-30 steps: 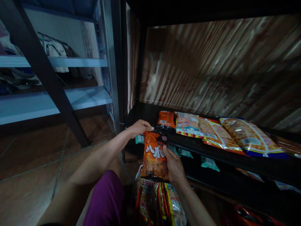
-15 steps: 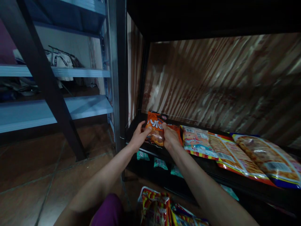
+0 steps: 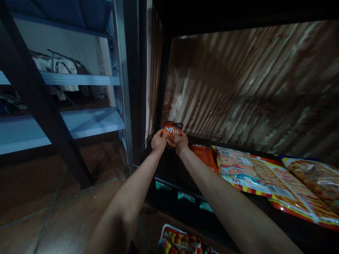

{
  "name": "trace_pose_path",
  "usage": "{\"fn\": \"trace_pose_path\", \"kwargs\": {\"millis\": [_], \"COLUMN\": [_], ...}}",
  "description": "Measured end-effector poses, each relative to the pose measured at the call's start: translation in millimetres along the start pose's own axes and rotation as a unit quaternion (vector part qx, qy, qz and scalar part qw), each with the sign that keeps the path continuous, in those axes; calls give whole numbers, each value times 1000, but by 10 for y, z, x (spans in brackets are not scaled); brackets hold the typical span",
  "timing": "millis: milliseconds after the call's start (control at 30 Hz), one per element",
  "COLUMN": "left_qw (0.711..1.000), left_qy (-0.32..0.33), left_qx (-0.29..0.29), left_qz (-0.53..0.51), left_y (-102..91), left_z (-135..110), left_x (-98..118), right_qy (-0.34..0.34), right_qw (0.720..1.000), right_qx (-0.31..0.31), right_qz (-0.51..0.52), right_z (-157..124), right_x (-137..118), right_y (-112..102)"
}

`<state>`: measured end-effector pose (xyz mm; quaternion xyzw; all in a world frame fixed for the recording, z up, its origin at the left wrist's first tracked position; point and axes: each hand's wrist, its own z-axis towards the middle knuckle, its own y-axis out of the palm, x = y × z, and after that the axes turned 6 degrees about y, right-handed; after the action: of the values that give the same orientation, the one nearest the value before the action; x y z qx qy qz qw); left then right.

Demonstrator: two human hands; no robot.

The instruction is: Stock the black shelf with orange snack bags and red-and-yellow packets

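Note:
An orange snack bag with white lettering is held upright near the back left corner of the black shelf. My left hand grips its left side, fingers closed. On its right side my right hand is closed as well, thumb on the front. The bag's lower part is partly covered by my hands. To the right of my right hand, another orange bag lies on the shelf, partly behind my forearm.
Further right lie a pink and blue bag and yellow-red noodle-pictured bags. Green packets sit on the lower shelf. Red and yellow packets are at the bottom. A dark post and blue shelving stand left.
Both hands have carried the orange snack bag farther back into the shelf corner, away from the orange bag beside it. My view has shifted slightly, and my knee has left the picture.

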<state>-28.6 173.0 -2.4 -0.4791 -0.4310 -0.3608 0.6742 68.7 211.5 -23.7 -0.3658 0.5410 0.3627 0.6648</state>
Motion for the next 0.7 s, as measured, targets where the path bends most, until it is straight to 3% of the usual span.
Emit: {"fn": "trace_pose_path", "kwargs": {"millis": [100,333,700], "left_qw": [999,997,992], "left_qy": [-6,-5,-4], "left_qx": [35,58,49], "left_qz": [27,58,118], "left_y": [20,84,168], "left_z": [55,218,247], "left_x": [4,-100,-181], "right_qy": [24,4,22], "right_qw": [999,998,988], "right_qx": [19,-7,2], "right_qz": [-26,-59,-154], "right_z": [61,179,230], "right_x": [4,107,234], "right_y": [101,313,359]}}
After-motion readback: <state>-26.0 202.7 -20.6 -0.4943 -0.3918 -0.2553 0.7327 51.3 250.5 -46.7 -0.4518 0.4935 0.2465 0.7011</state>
